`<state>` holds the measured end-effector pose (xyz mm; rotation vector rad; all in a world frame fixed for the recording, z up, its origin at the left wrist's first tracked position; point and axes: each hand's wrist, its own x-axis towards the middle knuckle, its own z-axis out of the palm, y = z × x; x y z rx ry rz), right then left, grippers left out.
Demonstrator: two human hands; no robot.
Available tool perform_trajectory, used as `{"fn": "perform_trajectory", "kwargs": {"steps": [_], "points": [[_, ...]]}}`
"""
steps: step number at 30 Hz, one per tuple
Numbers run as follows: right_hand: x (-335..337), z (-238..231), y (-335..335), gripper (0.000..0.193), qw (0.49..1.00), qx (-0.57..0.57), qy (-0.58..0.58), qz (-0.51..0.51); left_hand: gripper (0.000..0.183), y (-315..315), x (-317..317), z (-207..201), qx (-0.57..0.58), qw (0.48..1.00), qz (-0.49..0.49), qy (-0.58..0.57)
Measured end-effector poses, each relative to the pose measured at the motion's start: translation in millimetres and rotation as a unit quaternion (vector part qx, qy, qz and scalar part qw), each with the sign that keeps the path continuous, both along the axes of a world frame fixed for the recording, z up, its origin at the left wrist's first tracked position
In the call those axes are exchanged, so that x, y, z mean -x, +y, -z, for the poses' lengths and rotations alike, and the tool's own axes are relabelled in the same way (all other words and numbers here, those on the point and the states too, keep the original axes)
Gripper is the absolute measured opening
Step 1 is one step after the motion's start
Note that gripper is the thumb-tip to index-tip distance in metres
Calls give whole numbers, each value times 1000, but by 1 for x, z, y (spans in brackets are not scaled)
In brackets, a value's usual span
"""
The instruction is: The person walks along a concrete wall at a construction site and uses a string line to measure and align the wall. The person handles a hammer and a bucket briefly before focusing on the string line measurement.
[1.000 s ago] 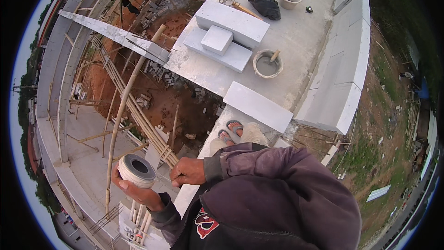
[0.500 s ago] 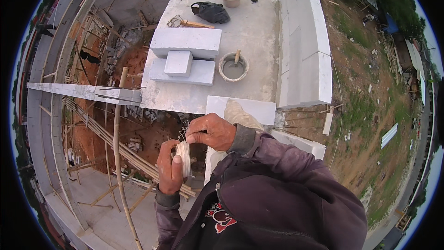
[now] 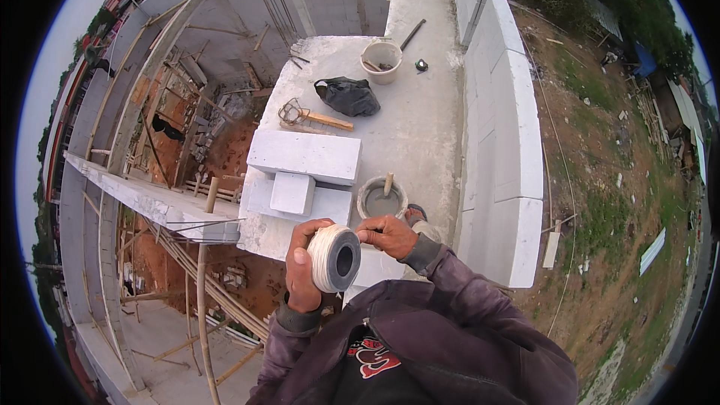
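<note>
A spool of cream-white string (image 3: 325, 259) is in my left hand (image 3: 303, 277), which wraps it from the left with the thumb along its side. Its grey end, with a dark round hole, faces toward me and to the right. My right hand (image 3: 391, 237) is closed in a pinch just right of the spool's upper rim. Whatever its fingertips hold is too small to see. Beyond the hands stands a bucket of grey mortar (image 3: 382, 199) with a wooden handle sticking up. Left of it lie white blocks (image 3: 304, 156), a small one (image 3: 292, 193) on top.
A raised slab (image 3: 420, 120) runs away ahead, with a white block wall (image 3: 506, 157) along its right side. Its left edge drops to a lower level with bamboo poles (image 3: 202, 285). A black bag (image 3: 347, 96), a pale bucket (image 3: 381, 61) and a wire-ended wooden tool (image 3: 315, 116) lie farther off.
Both hands and the spool have moved right, and the spool has turned its grey end into view. Loose string strands by my right fingers no longer show. The view has tilted up.
</note>
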<state>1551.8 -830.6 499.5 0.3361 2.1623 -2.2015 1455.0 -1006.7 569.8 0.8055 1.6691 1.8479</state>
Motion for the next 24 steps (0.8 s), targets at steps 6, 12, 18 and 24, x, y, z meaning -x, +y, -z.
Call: {"fn": "perform_trajectory", "kwargs": {"steps": [6,12,18,24], "points": [[10,-16,129,25,1000,-14,6,-17,44,208,57,5,179,917,-112,339],[36,-107,279,20,989,-147,2,-28,33,310,64,7,348,876,-17,333],[69,-140,372,14,980,-151,116,58,34,400,121,-1,250,908,51,332],[151,-63,512,24,974,-89,47,201,56,507,179,-12,36,976,190,99]]}}
